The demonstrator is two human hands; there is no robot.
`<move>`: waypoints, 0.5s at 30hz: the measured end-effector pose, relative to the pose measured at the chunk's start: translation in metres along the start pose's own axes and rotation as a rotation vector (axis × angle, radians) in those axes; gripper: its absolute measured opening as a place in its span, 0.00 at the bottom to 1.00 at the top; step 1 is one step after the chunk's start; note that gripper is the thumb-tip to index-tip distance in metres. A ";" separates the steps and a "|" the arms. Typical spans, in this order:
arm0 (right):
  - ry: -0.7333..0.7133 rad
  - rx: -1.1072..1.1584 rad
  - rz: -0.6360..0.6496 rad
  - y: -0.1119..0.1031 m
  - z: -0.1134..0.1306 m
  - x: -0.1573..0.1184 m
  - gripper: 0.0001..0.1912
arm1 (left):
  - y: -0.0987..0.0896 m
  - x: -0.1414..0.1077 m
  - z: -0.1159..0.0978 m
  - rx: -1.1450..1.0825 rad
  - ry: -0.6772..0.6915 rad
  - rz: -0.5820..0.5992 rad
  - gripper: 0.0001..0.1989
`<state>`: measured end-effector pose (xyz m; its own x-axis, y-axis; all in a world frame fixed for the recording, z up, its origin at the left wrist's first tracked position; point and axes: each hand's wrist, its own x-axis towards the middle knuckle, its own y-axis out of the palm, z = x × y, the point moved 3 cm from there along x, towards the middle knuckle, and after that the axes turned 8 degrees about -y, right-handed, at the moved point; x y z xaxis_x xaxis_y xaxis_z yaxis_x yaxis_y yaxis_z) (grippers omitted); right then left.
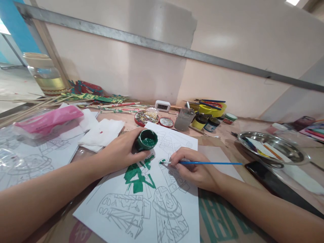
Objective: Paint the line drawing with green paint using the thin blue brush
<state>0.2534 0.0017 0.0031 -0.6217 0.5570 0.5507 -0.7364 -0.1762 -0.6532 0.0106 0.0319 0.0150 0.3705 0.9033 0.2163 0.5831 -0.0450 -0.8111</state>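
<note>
Left hand (128, 146) clasps a green paint jar (147, 139); at the jar's four o'clock, the right hand (191, 166) pinches a blue brush (212, 163), tip on the drawing sheet (146, 222).

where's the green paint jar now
Left of centre in the head view, the green paint jar is in the left hand, near the far end of the drawing sheet.
</note>
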 end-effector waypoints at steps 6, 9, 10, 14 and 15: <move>0.031 0.001 0.002 -0.001 0.000 0.001 0.09 | 0.000 0.000 0.000 0.002 -0.009 0.000 0.28; 0.005 0.010 0.013 0.000 -0.001 0.000 0.09 | 0.001 0.000 -0.001 0.006 -0.007 0.002 0.27; 0.004 0.011 0.009 0.001 -0.002 0.000 0.10 | 0.001 0.001 -0.001 0.007 -0.006 0.001 0.27; 0.003 0.003 -0.011 0.000 -0.002 -0.001 0.09 | -0.001 0.000 -0.002 0.005 -0.009 0.002 0.27; 0.003 0.007 -0.016 0.000 -0.002 -0.001 0.09 | -0.001 0.000 -0.002 0.004 -0.012 0.005 0.27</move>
<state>0.2543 0.0029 0.0019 -0.6086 0.5625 0.5596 -0.7484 -0.1727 -0.6403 0.0115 0.0312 0.0172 0.3647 0.9081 0.2056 0.5783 -0.0479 -0.8144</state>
